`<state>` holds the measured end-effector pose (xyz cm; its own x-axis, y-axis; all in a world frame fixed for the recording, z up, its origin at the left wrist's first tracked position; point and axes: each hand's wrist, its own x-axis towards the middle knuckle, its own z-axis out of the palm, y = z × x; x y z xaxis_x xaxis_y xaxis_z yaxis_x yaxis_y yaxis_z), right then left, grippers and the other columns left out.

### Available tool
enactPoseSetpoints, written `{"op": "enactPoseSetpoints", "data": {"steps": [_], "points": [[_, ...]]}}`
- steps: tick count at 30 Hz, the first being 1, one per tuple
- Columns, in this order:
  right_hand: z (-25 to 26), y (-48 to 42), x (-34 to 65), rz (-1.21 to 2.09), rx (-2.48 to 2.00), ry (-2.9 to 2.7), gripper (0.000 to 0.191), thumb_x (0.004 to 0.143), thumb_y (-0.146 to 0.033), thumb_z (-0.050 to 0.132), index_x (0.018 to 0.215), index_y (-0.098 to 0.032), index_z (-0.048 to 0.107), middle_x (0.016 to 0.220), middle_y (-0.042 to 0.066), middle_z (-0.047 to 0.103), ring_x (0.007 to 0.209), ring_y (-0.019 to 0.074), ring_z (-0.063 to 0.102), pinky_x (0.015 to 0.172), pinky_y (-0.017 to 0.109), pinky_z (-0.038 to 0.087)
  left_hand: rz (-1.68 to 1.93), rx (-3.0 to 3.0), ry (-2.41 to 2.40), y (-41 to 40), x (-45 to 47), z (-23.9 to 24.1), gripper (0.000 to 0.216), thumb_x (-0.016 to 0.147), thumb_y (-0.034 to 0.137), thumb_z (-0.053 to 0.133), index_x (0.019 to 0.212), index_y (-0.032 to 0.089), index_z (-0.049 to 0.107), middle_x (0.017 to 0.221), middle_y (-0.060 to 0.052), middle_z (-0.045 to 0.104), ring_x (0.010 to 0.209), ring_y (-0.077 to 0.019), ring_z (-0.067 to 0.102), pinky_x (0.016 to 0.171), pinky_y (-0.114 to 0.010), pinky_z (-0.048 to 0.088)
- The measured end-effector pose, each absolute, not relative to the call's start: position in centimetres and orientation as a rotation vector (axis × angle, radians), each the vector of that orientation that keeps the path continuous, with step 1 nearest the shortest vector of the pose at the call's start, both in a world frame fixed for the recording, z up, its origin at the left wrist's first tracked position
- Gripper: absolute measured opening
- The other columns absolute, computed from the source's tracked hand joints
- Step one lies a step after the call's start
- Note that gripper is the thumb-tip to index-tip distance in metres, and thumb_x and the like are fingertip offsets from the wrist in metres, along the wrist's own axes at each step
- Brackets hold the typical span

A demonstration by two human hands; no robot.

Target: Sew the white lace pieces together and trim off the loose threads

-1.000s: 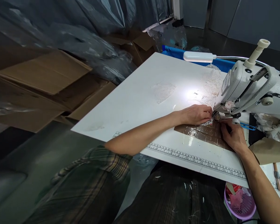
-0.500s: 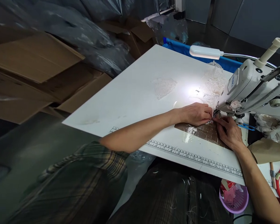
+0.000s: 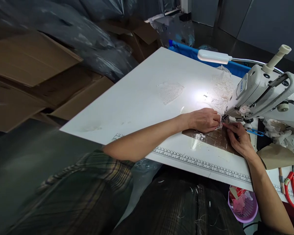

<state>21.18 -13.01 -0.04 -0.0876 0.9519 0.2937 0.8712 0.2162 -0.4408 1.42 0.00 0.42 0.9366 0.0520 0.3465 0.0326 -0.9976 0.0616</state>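
Observation:
White lace (image 3: 220, 103) lies bunched beside the head of a sewing machine (image 3: 247, 89), and its near end runs under the presser foot. My left hand (image 3: 205, 119) is closed with its fingertips pinching the lace just left of the needle area. On the near right side of the foot, my right hand (image 3: 240, 137) has thumb and forefinger pressed together at the lace edge; the bit between them is mostly hidden. A separate lace piece (image 3: 171, 91) lies flat on the white table (image 3: 137, 101), left of the lit spot.
A lamp (image 3: 214, 56) shines over the table. Brown glossy sheeting (image 3: 210, 139) lies below my hands, above a printed ruler (image 3: 198, 165). Red-handled pliers (image 3: 292, 191) rest at right. A purple basket (image 3: 250, 209) hangs below the edge. Cardboard boxes (image 3: 31, 58) stand left.
The whole view has shifted slightly, so the table and machine appear a little further left. Both hands keep their places at the presser foot, with hardly any finger movement visible.

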Motion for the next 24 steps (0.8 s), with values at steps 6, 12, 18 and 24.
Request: {"op": "enactPoseSetpoints", "data": {"steps": [6, 12, 18, 24], "points": [[-0.1, -13.1, 21.2, 0.226, -1.733, -1.915, 0.037, 0.096, -0.032, 0.044, 0.118, -0.028, 0.074, 0.096, 0.008, 0.071, 0.094, 0.0241, 0.066, 0.081, 0.037, 0.056, 0.557, 3.057, 0.051, -0.1, 1.4, 0.4, 0.03, 0.097, 0.022, 0.045, 0.083, 0.018, 0.072, 0.095, -0.008, 0.075, 0.078, -0.0188, 0.064, 0.074, -0.035, 0.051], [-0.1, -13.2, 21.1, 0.038, -1.681, -2.111, 0.039, 0.098, -0.032, 0.042, 0.117, -0.029, 0.075, 0.102, 0.01, 0.065, 0.086, 0.0215, 0.064, 0.07, 0.033, 0.055, 0.568, 3.065, 0.039, -0.2, 1.4, 0.5, 0.025, 0.093, 0.022, 0.051, 0.079, 0.018, 0.072, 0.092, -0.008, 0.074, 0.077, -0.0191, 0.064, 0.073, -0.035, 0.05], [0.1, -13.3, 20.9, -0.14, -1.63, -2.229, 0.039, 0.099, -0.028, 0.042, 0.121, -0.028, 0.074, 0.101, 0.01, 0.06, 0.076, 0.0188, 0.059, 0.063, 0.031, 0.052, 0.529, 3.078, 0.066, -0.4, 1.3, 0.9, 0.022, 0.091, 0.026, 0.054, 0.08, 0.018, 0.072, 0.092, -0.008, 0.074, 0.078, -0.0197, 0.063, 0.072, -0.035, 0.048], [0.3, -13.5, 20.2, -0.218, -1.65, -2.258, 0.037, 0.098, -0.025, 0.043, 0.121, -0.024, 0.072, 0.099, 0.011, 0.058, 0.074, 0.0188, 0.055, 0.059, 0.03, 0.048, 0.503, 3.089, 0.043, -0.6, 1.1, 1.4, 0.021, 0.09, 0.026, 0.055, 0.077, 0.019, 0.07, 0.092, -0.006, 0.073, 0.078, -0.0186, 0.062, 0.08, -0.037, 0.044]]}}
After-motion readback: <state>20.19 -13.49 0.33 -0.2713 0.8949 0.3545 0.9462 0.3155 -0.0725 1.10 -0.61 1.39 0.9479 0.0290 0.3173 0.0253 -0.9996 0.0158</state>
